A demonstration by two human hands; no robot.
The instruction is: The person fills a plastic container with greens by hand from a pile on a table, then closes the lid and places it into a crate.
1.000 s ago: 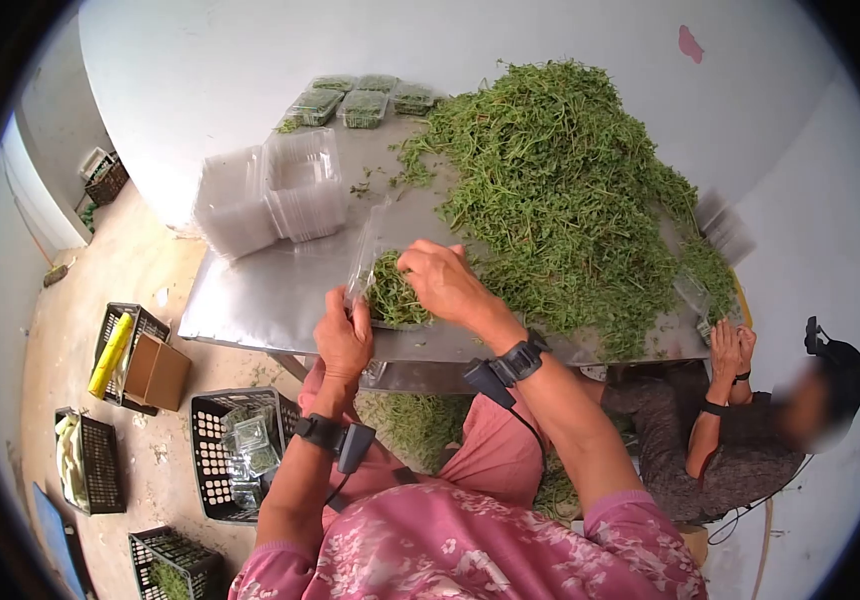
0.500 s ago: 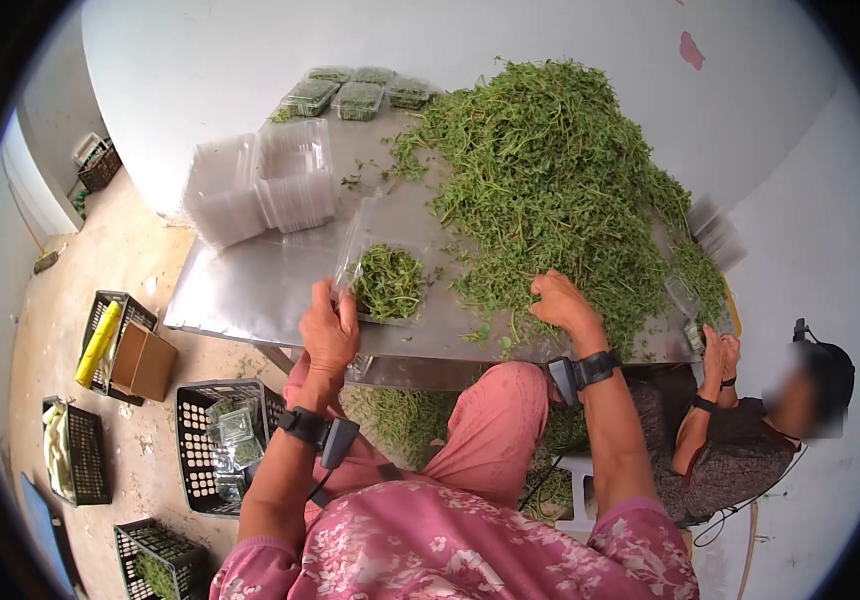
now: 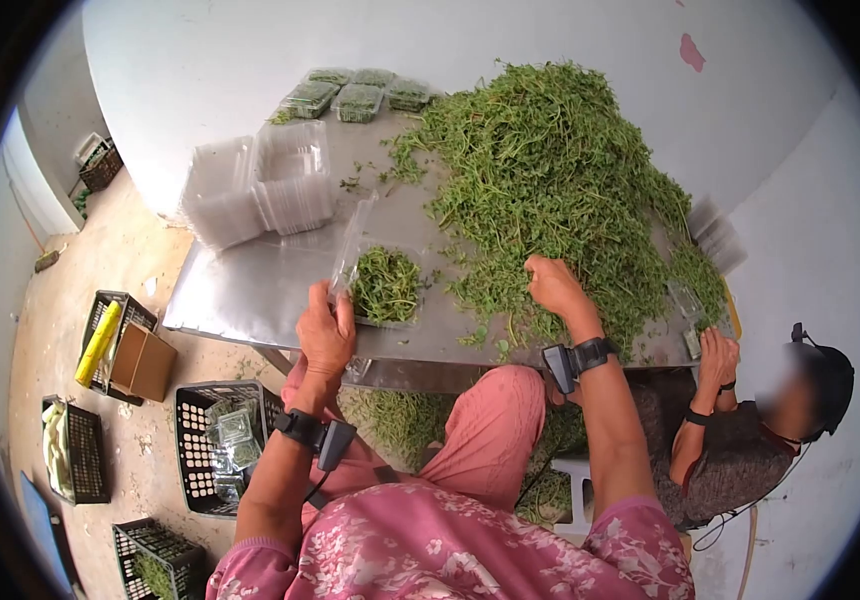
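My left hand (image 3: 326,335) grips the left edge of a clear plastic clamshell box (image 3: 405,318), its lid raised on the left side. A clump of leafy green stems (image 3: 387,285) lies inside the box. Over the front edge of a large heap of the same greens (image 3: 550,170), my right hand (image 3: 558,288) has its fingers pinched together on some sprigs, mostly hidden by the hand itself. Both the box and the heap rest on a metal table (image 3: 235,295).
Stacks of clear boxes (image 3: 295,180) stand at the table's left. Filled, closed boxes (image 3: 358,102) sit at the back. A co-worker (image 3: 740,440) sits at the right, hands by the heap. Black crates (image 3: 190,400) line the floor at left.
My right hand has shifted slightly up and left along the heap's front edge, fingers still closed. My left hand keeps its grip on the box, which has barely moved.
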